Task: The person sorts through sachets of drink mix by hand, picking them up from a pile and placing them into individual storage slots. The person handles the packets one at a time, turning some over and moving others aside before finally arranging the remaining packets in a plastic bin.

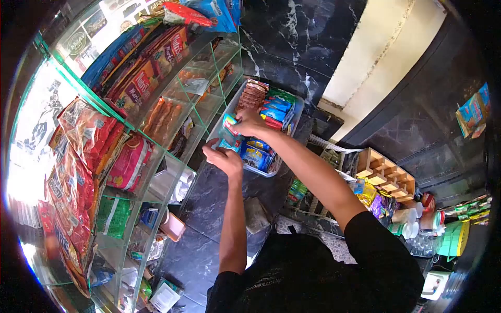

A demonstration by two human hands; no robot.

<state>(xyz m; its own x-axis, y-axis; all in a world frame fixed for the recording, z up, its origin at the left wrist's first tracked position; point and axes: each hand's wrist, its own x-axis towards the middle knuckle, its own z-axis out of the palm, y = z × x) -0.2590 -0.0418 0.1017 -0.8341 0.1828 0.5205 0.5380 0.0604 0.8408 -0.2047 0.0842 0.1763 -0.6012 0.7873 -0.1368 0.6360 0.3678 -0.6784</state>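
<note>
A clear plastic tub filled with small packets stands on the dark marbled counter. Over its left side my right hand is closed on a small green, white and red packet. Just below, my left hand has its fingers bent around the edge of a small teal packet at the tub's near left. A row of brown packets stands at the far left of the tub. Blue packets are at the far right, and darker blue ones at the near side.
Glass shelves with snack packs run along the left, close to the tub. A wooden divided rack and several lidded jars stand at right. A grey slab-like object lies on the counter near me.
</note>
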